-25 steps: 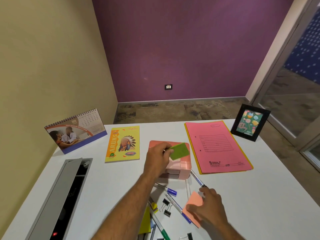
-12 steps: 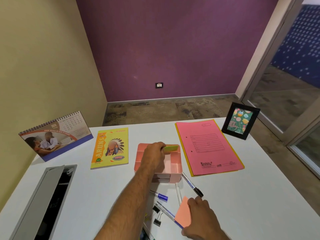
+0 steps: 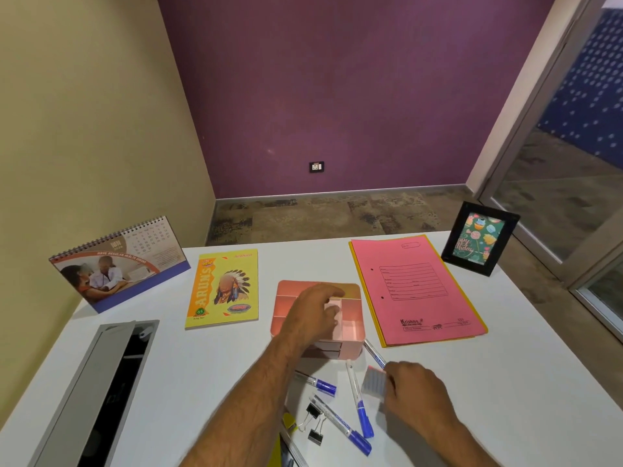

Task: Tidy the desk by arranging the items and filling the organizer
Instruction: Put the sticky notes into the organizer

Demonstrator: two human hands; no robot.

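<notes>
Head view. A white desk (image 3: 505,382) fills the lower half of the frame. The pink desk organizer (image 3: 350,328) sits at centre, open-topped and divided into compartments. The left hand (image 3: 312,318) lies over its top, fingers curled down into the compartments; whether they hold anything cannot be told. The right hand (image 3: 416,396), at 5 o'clock from the organizer and well apart from the left, pinches a small sticky-note pad (image 3: 373,382) seen edge-on, lifted off the desk surface.

At 6 o'clock from the organizer lie several blue-capped markers (image 3: 357,402), loosely scattered, with two black binder clips (image 3: 313,423) among them. One pen (image 3: 373,352) rests against the organizer's near right corner. A yellow item shows partly at the bottom edge; its identity cannot be told.

At 9 o'clock from the organizer lies a yellow notebook (image 3: 222,288), flat. Further toward 10 o'clock stands a spiral desk calendar (image 3: 118,264). At 3 o'clock lies a pink file folder (image 3: 414,288) over a yellow one. At 2 o'clock stands a black photo frame (image 3: 480,239), upright. At 8 o'clock a grey cable hatch (image 3: 94,392) stands open in the desk.
</notes>
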